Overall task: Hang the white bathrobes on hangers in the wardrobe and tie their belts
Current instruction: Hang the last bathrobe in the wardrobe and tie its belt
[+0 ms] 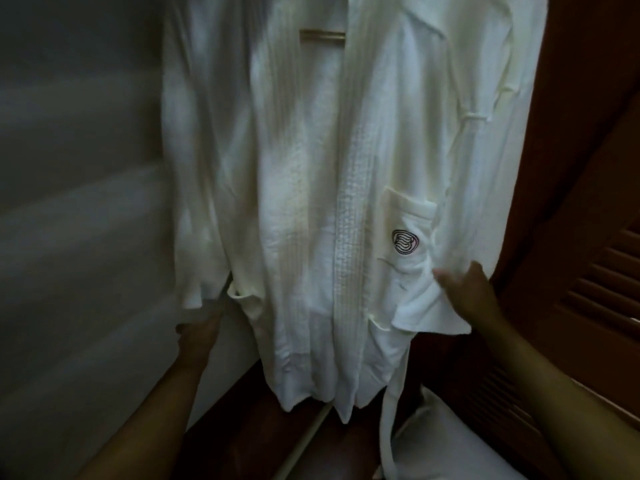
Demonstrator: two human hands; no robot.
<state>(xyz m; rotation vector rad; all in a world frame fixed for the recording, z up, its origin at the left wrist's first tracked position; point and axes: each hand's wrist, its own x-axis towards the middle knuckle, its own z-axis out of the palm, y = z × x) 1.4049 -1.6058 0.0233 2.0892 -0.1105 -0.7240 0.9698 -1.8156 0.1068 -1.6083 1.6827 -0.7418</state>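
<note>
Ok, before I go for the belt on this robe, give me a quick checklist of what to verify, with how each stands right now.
1. Bathrobe hanging up: ok, it hangs full length; the hanger shows only as a wooden bar.
2. Front panels closed: ok, they meet at the waffle band.
3. Belt tied: not ok, one end dangles loose at lower right.
4. Left hand on the belt: cannot tell, its fingers are hidden by the robe's edge.
5. Right hand free: ok, open, resting against the sleeve.
6. Second robe hung: cannot tell.

white bathrobe [311, 202] hangs open on a wooden hanger [322, 36], belt [389, 410] dangling untied.
</note>
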